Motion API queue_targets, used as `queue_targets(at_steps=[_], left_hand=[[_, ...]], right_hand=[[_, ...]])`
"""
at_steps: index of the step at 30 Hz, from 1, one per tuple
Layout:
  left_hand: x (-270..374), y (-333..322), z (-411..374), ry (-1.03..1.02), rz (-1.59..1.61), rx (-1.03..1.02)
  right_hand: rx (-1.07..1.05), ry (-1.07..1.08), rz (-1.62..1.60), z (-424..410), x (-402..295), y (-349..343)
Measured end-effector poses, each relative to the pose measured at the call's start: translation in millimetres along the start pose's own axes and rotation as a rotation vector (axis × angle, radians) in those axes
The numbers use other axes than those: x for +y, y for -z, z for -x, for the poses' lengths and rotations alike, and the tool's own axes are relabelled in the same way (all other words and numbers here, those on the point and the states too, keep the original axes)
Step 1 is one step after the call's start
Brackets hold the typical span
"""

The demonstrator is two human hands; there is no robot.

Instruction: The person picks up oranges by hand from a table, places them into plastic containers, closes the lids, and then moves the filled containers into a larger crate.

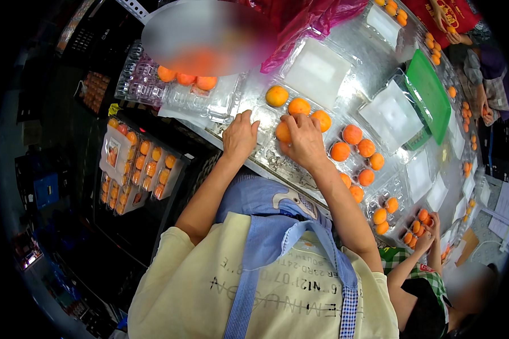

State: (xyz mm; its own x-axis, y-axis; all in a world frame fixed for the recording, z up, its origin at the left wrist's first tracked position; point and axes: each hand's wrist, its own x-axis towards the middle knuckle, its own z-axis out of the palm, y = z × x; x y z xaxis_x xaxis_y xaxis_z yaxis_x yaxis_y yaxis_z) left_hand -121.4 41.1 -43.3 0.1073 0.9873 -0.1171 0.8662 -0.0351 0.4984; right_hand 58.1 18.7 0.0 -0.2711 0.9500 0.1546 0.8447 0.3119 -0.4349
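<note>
My right hand (302, 137) has its fingers curled over an orange fruit (283, 132) in a clear plastic clamshell tray (261, 146) at the metal table's near edge. More fruits sit just beyond it in the tray, among them a yellower one (277, 96) and an orange one (299, 106). My left hand (240, 134) rests by the left side of this tray, its thumb and fingers apart, holding no fruit. Right of my right hand, several fruits (352, 134) lie in a neighbouring clear tray. A white pad (317, 72) lies in the tray's lid, beyond the fruits.
Filled fruit packs (150, 165) stand in a dark crate at the left. Nested empty clamshells (142, 78) and a pink plastic bag (314, 19) lie at the far side. A green basket (428, 97) stands farther right. Co-workers' hands (428, 233) handle fruit at the right.
</note>
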Motion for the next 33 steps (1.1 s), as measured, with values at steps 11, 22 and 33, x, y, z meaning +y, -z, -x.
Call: queue_targets(at_steps=[11,22,33], left_hand=[[-1.5,-1.9,0.0,-0.008,0.002,0.009],[4.1,3.7,6.6,-0.063,0.041,0.026],[55.6,14.6,22.0,-0.356,0.209,0.077]], right_hand=[[0.042,0.023,-0.003,2.2,10.3,-11.2],[0.304,-0.351,-0.245,76.4,48.7,36.1],[0.177,-0.599,-0.038,174.4,61.2,71.2]])
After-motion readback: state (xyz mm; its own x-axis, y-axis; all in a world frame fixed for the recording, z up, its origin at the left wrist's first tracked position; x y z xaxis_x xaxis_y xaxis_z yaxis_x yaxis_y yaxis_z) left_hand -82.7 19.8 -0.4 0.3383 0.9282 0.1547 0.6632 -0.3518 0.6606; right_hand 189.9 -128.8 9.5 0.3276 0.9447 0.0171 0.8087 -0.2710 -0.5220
